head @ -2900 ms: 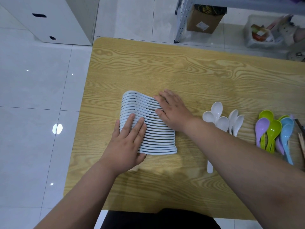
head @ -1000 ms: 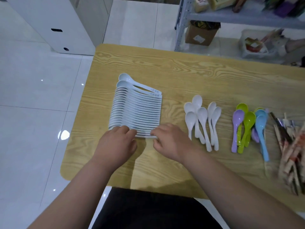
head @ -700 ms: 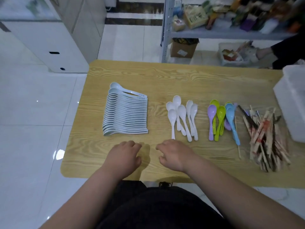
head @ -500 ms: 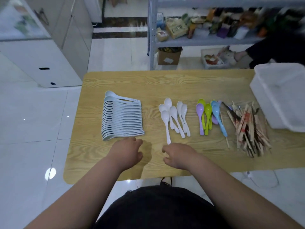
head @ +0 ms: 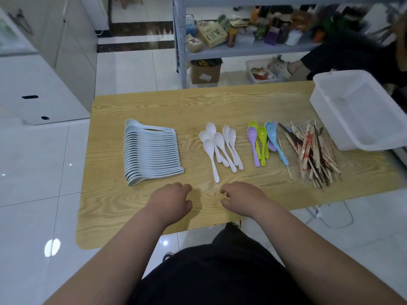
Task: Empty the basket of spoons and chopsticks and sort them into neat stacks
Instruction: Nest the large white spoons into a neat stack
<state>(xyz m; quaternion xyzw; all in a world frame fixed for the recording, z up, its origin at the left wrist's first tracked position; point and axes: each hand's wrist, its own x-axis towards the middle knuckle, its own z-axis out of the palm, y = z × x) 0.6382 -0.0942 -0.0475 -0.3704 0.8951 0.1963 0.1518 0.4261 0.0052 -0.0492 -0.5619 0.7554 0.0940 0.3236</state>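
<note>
On the desk [head: 154,106], four groups lie in a line, left to right: nested spoon row [head: 152,154], loose spoon cluster [head: 220,146], smaller spoon bunch [head: 262,144], chopsticks [head: 312,155]. The basket [head: 356,102] sits far right, just behind the chopsticks. The hands, left hand [head: 170,200] beside right hand [head: 242,199], lie near the front edge. A shelf [head: 242,49] stands behind the desk.

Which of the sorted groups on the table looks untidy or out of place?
The chopsticks, beside the white basket on the right, lie crossed and splayed, not in a neat stack; one thin stick lies apart on their left. In the pale blue spoons, the farthest spoon sits slightly askew.
</note>
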